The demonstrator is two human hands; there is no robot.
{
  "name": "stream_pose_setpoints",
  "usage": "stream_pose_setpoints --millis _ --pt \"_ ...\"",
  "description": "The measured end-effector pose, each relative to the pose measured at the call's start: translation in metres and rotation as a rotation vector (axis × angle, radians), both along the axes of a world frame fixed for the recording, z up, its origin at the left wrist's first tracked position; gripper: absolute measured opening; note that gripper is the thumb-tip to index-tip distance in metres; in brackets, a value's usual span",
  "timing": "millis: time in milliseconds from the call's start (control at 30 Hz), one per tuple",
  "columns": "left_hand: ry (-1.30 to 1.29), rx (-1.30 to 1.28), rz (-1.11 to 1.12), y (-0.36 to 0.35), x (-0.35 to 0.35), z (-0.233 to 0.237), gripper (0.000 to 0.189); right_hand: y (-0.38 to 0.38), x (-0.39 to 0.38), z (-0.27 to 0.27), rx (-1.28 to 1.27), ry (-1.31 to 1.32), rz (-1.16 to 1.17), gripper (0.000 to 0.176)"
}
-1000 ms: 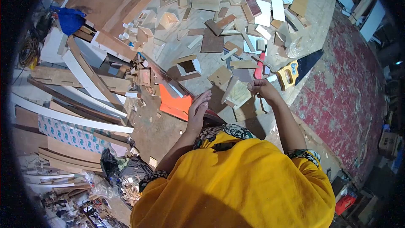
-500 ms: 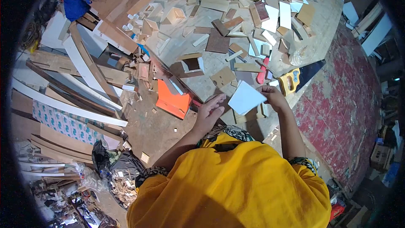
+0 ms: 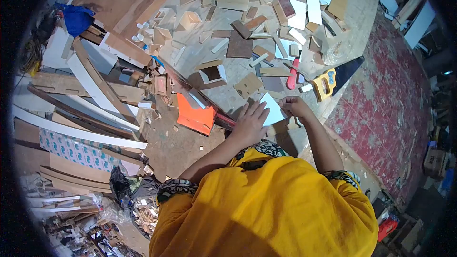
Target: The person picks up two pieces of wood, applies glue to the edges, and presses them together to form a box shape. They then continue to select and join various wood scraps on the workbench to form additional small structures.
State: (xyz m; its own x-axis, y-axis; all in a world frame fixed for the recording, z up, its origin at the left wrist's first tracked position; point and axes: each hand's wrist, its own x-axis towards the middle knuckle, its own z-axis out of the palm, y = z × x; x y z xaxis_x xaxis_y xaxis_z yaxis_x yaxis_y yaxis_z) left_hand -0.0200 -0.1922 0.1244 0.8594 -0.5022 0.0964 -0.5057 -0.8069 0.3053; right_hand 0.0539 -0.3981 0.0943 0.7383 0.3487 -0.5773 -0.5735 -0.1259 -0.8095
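A small white board (image 3: 272,108) lies in front of my body at the near edge of the worktable (image 3: 304,143). My left hand (image 3: 250,123) rests against its left side, with the fingers stretched out and apart over the surface. At the board's right edge, my right hand (image 3: 297,108) is closed, thumb and fingers pinched together on that edge. Just beyond the hands lie a red-handled tool (image 3: 292,75) and a handsaw (image 3: 328,84) with a yellow handle and dark blade. A small open wooden box (image 3: 213,72) stands farther left.
Wood offcuts and white board scraps cover the far worktable, including a dark brown square board (image 3: 239,45). An orange sheet (image 3: 195,115) is left of my hands. Long curved strips (image 3: 81,126) are stacked at left. Red flooring (image 3: 376,109) lies to the right.
My left hand has moved right and come onto the white board, its fingers now over the left part. The board and my right hand have shifted slightly left in view.
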Motion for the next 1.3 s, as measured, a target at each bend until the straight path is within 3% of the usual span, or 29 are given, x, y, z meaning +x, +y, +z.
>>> stream_pose_setpoints --millis 67,133,367,500,567,633,667,700,733,767,867,900,967,1000,1067,1167,1200,1300 --pt "-0.020 -0.002 -0.022 0.003 0.001 -0.012 0.065 -0.001 -0.001 -0.004 0.029 -0.011 0.007 0.004" --pt "0.163 -0.126 0.060 0.005 0.004 -0.008 0.064 -0.003 -0.001 -0.010 0.008 -0.022 0.014 0.004" --pt "0.137 -0.004 -0.009 -0.002 0.006 -0.002 0.064 -0.001 -0.004 -0.019 -0.029 -0.039 0.001 0.005" --pt "0.184 -0.101 0.034 -0.001 0.007 0.001 0.059 -0.006 -0.003 -0.036 0.032 -0.067 -0.009 0.006" --pt "0.182 -0.131 0.056 0.001 0.008 -0.004 0.055 -0.005 -0.004 -0.033 -0.080 -0.152 -0.030 0.007" --pt "0.148 -0.376 0.164 0.005 0.013 -0.017 0.044 -0.009 -0.003 -0.034 -0.158 -0.171 -0.019 0.007" --pt "0.150 -0.373 0.161 0.009 0.014 -0.023 0.044 -0.010 -0.003 -0.035 -0.237 -0.191 -0.003 0.007" --pt "0.299 -0.420 0.329 0.014 0.015 -0.020 0.039 -0.010 -0.004 -0.037 -0.235 -0.188 -0.006 0.007" --pt "0.447 -0.463 0.499 0.018 0.017 -0.018 0.035 -0.010 -0.005 -0.040 -0.392 -0.344 0.032 0.007" --pt "0.450 -0.461 0.498 0.025 0.018 -0.031 0.035 -0.010 -0.006 -0.042 -0.549 -0.500 0.070 0.008" --pt "0.647 -1.134 0.746 0.031 0.017 -0.050 0.026 -0.005 -0.013 -0.032 -0.727 -0.673 0.105 0.012" --pt "0.647 -1.132 0.747 0.030 0.016 -0.051 0.026 -0.001 -0.015 -0.028 -0.725 -0.672 0.105 0.012" --pt "0.743 -1.410 0.920 0.029 0.014 -0.054 0.025 0.008 -0.018 -0.020 -0.849 -1.050 -0.011 0.024" --pt "0.743 -1.408 0.920 0.030 0.013 -0.053 0.025 0.012 -0.018 -0.024 -0.848 -1.048 -0.013 0.024" --pt "0.803 -1.495 0.894 0.031 0.011 -0.053 0.025 0.021 -0.020 -0.032 -0.605 -0.958 0.272 0.028" --pt "0.821 -1.583 1.028 0.028 0.009 -0.060 0.028 0.041 -0.030 -0.023 -0.499 -0.993 0.288 0.016" --pt "0.817 -1.581 1.026 0.029 0.009 -0.056 0.028 0.044 -0.035 -0.004 -0.494 -0.944 0.254 0.018" --pt "0.924 -1.755 0.932 0.034 0.006 -0.050 0.026 0.045 -0.033 -0.019 -0.545 -0.956 0.296 0.018"
